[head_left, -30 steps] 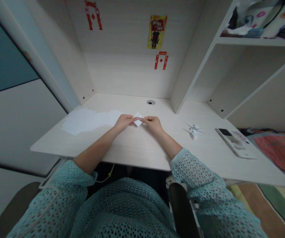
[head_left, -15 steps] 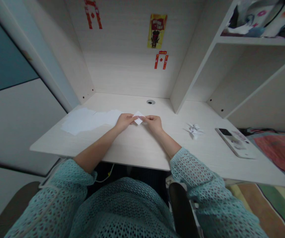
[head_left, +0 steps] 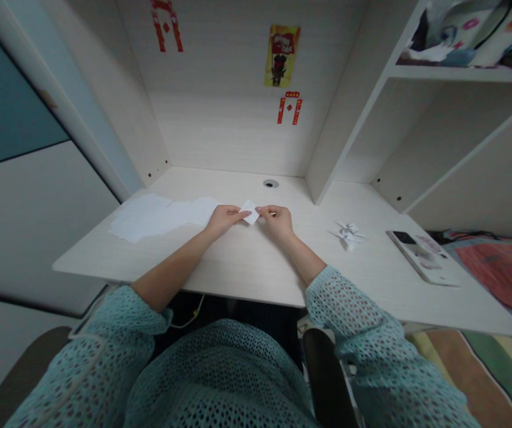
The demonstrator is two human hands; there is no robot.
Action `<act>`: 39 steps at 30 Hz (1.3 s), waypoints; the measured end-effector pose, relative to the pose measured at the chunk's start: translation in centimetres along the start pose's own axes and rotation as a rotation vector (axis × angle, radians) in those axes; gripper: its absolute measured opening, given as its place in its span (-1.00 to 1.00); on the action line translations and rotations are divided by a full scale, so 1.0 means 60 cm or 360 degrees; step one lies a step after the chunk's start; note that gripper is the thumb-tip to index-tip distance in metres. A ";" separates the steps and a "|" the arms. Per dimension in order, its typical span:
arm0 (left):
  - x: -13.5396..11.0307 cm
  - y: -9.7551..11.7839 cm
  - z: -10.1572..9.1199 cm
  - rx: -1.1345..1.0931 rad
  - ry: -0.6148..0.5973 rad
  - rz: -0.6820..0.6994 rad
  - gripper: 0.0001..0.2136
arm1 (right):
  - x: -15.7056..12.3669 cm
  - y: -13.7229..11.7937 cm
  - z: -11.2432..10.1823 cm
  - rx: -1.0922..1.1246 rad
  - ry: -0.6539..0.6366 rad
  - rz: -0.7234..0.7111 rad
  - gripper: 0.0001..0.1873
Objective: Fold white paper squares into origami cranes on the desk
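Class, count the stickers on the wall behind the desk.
3: a red sticker top left, cut off by the frame; a yellow sticker centre; a small red sticker just beneath it.

Dim, flat indoor light, cool grey cast. Counter (head_left: 247, 267) top brightest; deep shadow beneath it. Strong wide-angle bending: shelf (head_left: 461, 74) lines splay toward edges. Centre sharp; corners soft, slight grain.
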State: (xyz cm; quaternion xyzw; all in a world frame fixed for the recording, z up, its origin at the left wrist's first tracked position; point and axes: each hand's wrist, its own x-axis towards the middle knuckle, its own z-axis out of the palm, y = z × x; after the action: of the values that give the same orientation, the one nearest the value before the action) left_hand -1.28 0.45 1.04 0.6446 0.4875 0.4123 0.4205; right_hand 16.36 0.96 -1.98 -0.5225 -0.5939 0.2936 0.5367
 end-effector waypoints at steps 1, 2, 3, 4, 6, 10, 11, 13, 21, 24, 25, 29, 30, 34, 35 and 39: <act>-0.002 0.002 0.000 -0.0003 -0.0012 -0.0007 -0.62 | -0.001 -0.002 -0.001 -0.0003 -0.0007 -0.0014 -0.64; -0.003 0.003 0.000 -0.0005 -0.0019 -0.0013 -0.62 | -0.002 -0.003 -0.002 -0.0004 -0.0015 -0.0021 -0.64; -0.004 0.004 0.000 -0.0004 -0.0025 -0.0018 -0.62 | -0.003 -0.004 -0.002 -0.0006 -0.0025 -0.0027 -0.64; -0.004 0.005 -0.001 0.0000 -0.0027 -0.0024 -0.62 | -0.003 -0.006 -0.002 -0.0007 -0.0028 -0.0031 -0.65; -0.001 0.002 -0.002 0.0028 -0.0040 -0.0042 -0.61 | -0.004 -0.007 -0.003 -0.0011 -0.0023 -0.0037 -0.65; 0.009 -0.012 -0.004 0.0046 -0.0098 -0.0051 -0.60 | -0.003 -0.004 -0.004 -0.0070 0.0024 0.0004 -0.66; 0.012 -0.015 -0.004 0.0019 -0.0122 -0.0063 -0.60 | -0.002 -0.003 -0.004 -0.0094 0.0032 0.0019 -0.67; 0.015 -0.019 -0.004 0.0009 -0.0151 -0.0072 -0.61 | -0.001 -0.001 -0.004 -0.0138 0.0040 0.0027 -0.67; 0.008 -0.019 -0.004 0.0459 0.0087 0.0105 -0.66 | -0.007 -0.017 -0.005 -0.0327 0.0077 -0.0119 -0.70; 0.003 -0.014 -0.005 0.0573 0.0120 0.0158 -0.67 | -0.009 -0.022 -0.009 -0.0456 0.0113 -0.0233 -0.72; 0.001 -0.012 -0.005 0.0580 0.0113 0.0157 -0.68 | -0.009 -0.023 -0.009 -0.0486 0.0120 -0.0256 -0.72; -0.004 -0.002 -0.004 0.0510 0.0073 0.0129 -0.70 | -0.009 -0.021 -0.009 -0.0469 0.0129 -0.0235 -0.69; -0.004 0.000 -0.003 0.0472 0.0053 0.0124 -0.70 | -0.008 -0.020 -0.009 -0.0436 0.0135 -0.0217 -0.68; -0.004 0.002 0.001 0.0219 -0.0172 0.0071 -0.68 | -0.002 -0.020 -0.012 -0.0218 0.0166 -0.0116 -0.63; -0.005 0.003 0.002 0.0170 -0.0253 0.0046 -0.67 | -0.001 -0.021 -0.013 -0.0162 0.0169 -0.0099 -0.63; -0.010 0.008 0.003 0.0129 -0.0477 0.0001 -0.65 | 0.003 -0.025 -0.019 -0.0109 0.0131 -0.0139 -0.66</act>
State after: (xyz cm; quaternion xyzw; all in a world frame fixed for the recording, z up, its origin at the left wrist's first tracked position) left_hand -1.11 -0.22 1.36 0.7156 0.4353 0.2915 0.4620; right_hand 17.00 0.45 -0.29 -0.5258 -0.6032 0.2277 0.5549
